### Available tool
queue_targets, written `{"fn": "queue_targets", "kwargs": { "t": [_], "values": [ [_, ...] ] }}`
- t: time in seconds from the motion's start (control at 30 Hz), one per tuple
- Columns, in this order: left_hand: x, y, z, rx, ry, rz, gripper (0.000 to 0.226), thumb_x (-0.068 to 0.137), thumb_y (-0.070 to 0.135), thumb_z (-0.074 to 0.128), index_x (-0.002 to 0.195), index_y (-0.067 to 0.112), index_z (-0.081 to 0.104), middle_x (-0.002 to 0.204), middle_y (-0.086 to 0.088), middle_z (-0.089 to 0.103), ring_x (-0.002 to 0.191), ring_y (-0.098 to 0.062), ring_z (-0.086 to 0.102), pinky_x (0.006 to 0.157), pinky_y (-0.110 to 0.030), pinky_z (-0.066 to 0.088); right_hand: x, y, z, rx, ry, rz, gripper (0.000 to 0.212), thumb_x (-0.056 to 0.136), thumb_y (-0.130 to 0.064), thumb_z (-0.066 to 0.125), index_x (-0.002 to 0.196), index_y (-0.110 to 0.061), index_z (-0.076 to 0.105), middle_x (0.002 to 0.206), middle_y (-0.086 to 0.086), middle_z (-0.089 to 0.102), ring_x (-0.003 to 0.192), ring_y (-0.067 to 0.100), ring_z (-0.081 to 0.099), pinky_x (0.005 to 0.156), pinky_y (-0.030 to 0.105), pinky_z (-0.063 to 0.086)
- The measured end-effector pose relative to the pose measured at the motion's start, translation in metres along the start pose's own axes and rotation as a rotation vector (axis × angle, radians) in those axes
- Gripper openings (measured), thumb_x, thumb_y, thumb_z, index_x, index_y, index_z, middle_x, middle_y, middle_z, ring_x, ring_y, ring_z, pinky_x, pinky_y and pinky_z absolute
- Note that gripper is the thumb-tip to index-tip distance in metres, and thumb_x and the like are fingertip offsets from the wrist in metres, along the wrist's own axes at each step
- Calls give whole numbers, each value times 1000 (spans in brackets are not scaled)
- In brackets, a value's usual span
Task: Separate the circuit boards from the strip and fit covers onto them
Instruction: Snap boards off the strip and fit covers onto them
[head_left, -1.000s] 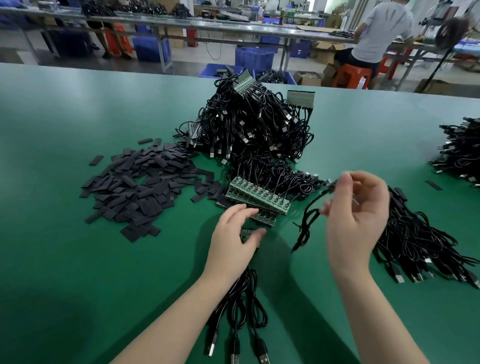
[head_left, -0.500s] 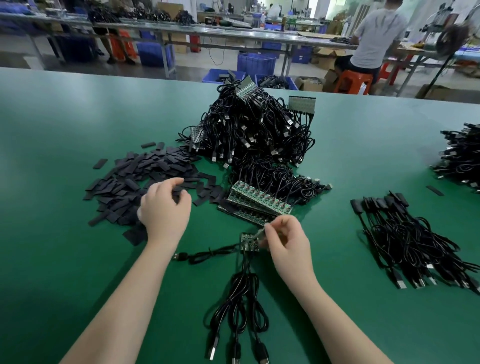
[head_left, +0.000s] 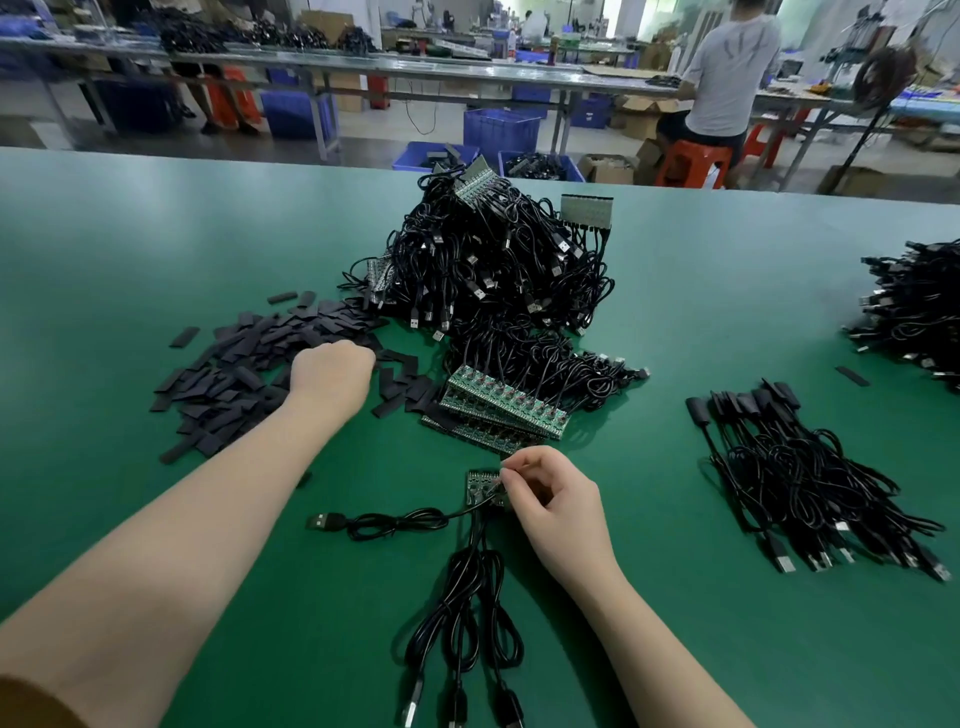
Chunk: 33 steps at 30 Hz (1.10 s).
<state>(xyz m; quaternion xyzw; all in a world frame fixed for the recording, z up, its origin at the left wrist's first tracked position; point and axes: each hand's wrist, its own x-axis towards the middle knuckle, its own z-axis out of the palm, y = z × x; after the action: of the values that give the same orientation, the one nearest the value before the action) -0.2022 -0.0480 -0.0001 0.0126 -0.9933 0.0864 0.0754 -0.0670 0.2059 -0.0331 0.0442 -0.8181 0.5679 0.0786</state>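
A short strip of green circuit boards (head_left: 480, 487) with black USB cables lies on the green table in front of me. My right hand (head_left: 556, 506) pinches the strip's right end between thumb and fingers. My left hand (head_left: 332, 376) reaches into the scattered pile of flat black covers (head_left: 228, 374), knuckles up and fingers curled; what they hold is hidden. Longer strips of boards (head_left: 506, 410) lie stacked just beyond my right hand.
A big heap of cabled strips (head_left: 493, 270) rises at the table's middle. Covered cables (head_left: 795, 467) lie bundled at right, another cable heap (head_left: 914, 306) at the far right edge. A seated person (head_left: 727, 78) works at benches behind.
My left hand moved from the small strip up and left into the cover pile. My right hand let a cable go at right and came down onto the small strip's end.
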Motion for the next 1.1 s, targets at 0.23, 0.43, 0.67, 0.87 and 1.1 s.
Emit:
{"fn": "queue_targets", "kwargs": {
  "t": [0.23,0.43,0.67,0.87,1.1],
  "values": [
    [-43,34,-27,-1085,363,-114,23,97,26,57,116,22,69,94,18,69,80,-6,66,66,-19,52,4,1,-1,53,57,64,13,89,-18,72,88,-30,66,77,-11,73,74,4,68,67,9,46],
    [-100,98,-37,-1340,156,176,30,93,28,62,108,53,59,88,23,71,82,1,68,74,-13,52,7,5,-5,139,115,125,13,85,-15,77,82,-26,70,78,-5,73,75,16,70,71,26,56],
    [-121,122,-7,-1323,98,161,30,95,17,57,110,41,69,104,27,68,99,4,63,86,-17,50,8,7,-4,179,90,128,32,86,-11,74,94,-42,70,82,-10,73,81,12,72,81,33,58],
    [-133,118,-5,-1204,153,174,36,93,15,60,120,37,66,106,28,62,99,14,56,85,-3,41,7,4,-5,206,92,124,13,88,-12,73,87,-25,73,74,-7,73,67,7,68,67,21,53],
    [-136,118,-8,-1165,218,181,32,91,16,68,121,26,69,111,12,67,102,2,59,90,-13,47,5,4,-5,260,128,129,11,90,-14,71,79,-15,69,65,-4,68,57,7,61,60,20,50]
  ]
}}
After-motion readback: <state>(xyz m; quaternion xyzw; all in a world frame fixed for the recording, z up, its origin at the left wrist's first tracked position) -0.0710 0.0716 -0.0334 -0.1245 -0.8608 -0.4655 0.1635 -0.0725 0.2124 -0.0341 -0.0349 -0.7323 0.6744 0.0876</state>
